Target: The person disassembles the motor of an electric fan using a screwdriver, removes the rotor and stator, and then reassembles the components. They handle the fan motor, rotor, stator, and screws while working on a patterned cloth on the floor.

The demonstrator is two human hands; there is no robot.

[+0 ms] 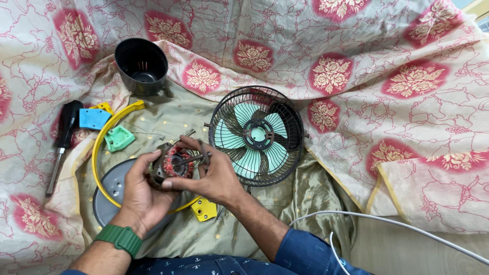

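— black plastic housing [141, 65], cup-shaped, lies on the cloth at the top left with its mouth open toward the camera. is anything in it?

— only a few thin pins or wires at its bottom, as far as i can tell. nothing loose inside.

— and the round wire cage [257, 135]?

— it holds the pale green fan blades [254, 138] behind its black guard and lies flat on the olive cloth [285, 203], just right of the hands.

— what do the hands have?

— both are on the fan motor [175, 164], the piece with copper-red windings and a metal frame, held above the olive cloth at the middle of the picture. the left hand [143, 196], with a green watch strap [120, 239] on the wrist, cups it from below, fingers curled shut round its left side. the right hand [216, 178] closes on its right side, thumb and fingers pinched at the frame and the shaft.

— what lies around?

— a yellow curved bracket [104, 135] arcs round the left, over a grey round base plate [109, 196] that sits partly under the left hand. a green plastic block [118, 138] rests inside the arc, a blue plastic piece [93, 118] just outside it, and a black-handled screwdriver [62, 143] further left on the flowered sheet [356, 46]. a yellow end piece [204, 210] shows below the right wrist. a white cable [387, 224] runs across the lower right, well apart from the motor.

— anything crowding the hands?

— the cage is close against the right hand's knuckles; small screws [189, 133] lie just above the motor.
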